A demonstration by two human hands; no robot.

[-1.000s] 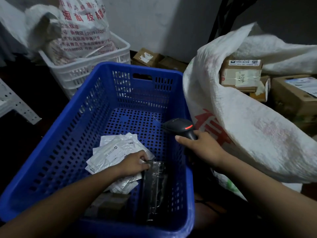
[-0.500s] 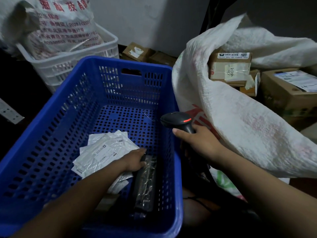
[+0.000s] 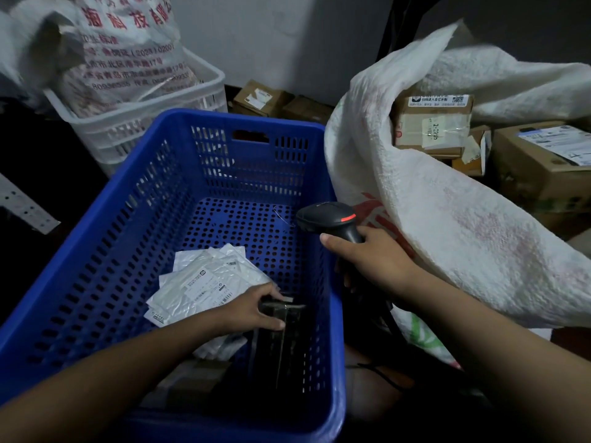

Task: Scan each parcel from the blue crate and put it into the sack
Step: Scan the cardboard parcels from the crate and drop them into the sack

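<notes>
Head view: left hand (image 3: 256, 310) had closed on the dark parcel (image 3: 284, 343), 5 o'clock in the blue crate (image 3: 105, 251); right hand (image 3: 372, 260) gripped the scanner (image 3: 329, 217) beside the sack (image 3: 447, 238), 2 o'clock; scan judged next.

Floor (image 3: 54, 266) bears blue crate (image 3: 105, 238), sack (image 3: 463, 225), cardboard boxes (image 3: 537, 167)

Bare forearms (image 3: 134, 369); bare hands (image 3: 252, 310)
</notes>
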